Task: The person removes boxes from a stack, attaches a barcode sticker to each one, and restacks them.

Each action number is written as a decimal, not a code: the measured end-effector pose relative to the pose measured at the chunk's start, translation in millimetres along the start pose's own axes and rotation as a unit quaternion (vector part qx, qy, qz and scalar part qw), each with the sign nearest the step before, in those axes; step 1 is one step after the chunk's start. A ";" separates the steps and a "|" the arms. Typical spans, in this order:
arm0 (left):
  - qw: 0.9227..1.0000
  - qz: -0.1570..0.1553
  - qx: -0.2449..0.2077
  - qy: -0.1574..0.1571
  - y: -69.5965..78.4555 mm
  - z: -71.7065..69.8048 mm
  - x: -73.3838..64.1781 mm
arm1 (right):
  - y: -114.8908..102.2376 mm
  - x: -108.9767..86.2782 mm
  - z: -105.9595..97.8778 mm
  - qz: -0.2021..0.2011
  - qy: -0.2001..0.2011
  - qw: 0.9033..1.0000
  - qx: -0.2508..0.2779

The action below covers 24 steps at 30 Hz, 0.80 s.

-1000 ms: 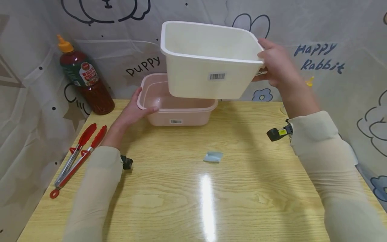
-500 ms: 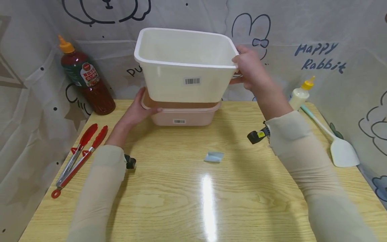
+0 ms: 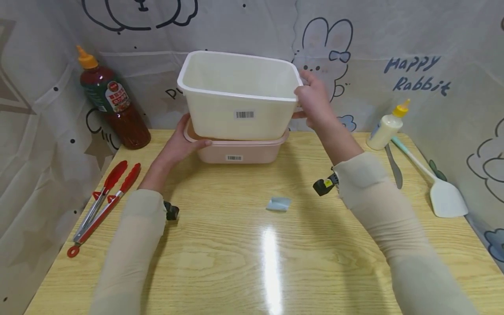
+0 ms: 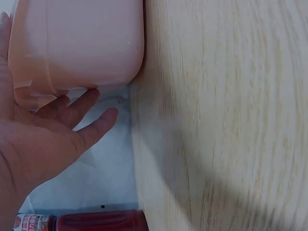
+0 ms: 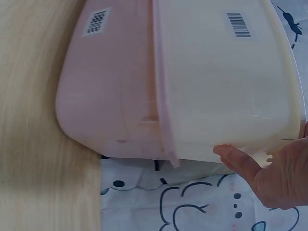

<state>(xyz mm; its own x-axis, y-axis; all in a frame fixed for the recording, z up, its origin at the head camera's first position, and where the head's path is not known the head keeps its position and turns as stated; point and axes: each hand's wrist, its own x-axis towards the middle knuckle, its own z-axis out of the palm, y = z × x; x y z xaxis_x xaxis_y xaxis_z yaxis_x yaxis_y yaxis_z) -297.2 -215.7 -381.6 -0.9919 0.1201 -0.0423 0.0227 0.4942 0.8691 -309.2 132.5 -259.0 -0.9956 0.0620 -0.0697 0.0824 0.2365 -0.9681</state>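
Note:
A white plastic storage bin (image 3: 212, 111) with a barcode sticker stands upright, its bottom inside the mouth of a pink storage bin (image 3: 256, 153). My right hand (image 3: 316, 103) grips the white bin by its right end at the rim. At the pink bin's left end, my left hand (image 3: 177, 144) holds the rim, thumb over the front corner and fingers along the end wall. The pink bin rests on the wooden table, as the left wrist view shows. In the right wrist view the pink rim (image 5: 163, 96) runs around the white bin's lower wall.
Red-handled tongs (image 3: 104, 205) and a red sauce bottle (image 3: 114, 100) are on the left. On the right lie a white squeeze bottle (image 3: 386, 129) with a yellow cap, a knife (image 3: 394, 168) and a white spatula (image 3: 446, 197). Blue tape (image 3: 278, 204) sticks to the table (image 3: 220, 245).
My right hand has brought the white bin left and down into the pink bin's mouth. The pink bin, with my left hand on it, has shifted slightly right.

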 end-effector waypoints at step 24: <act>0.997 -0.006 -0.050 0.051 -4.5 13.9 -9.9 | 35.1 3.6 34.8 -0.064 0.038 0.989 -0.130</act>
<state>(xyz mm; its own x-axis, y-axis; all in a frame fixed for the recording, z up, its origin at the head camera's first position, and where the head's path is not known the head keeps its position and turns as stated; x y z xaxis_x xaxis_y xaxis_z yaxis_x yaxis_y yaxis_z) -285.7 -207.1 -391.9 -0.9997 0.0247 -0.0077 0.0030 0.4061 0.9138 -311.4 107.3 -301.6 -0.9934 0.0859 0.0764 -0.0250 0.4877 -0.8726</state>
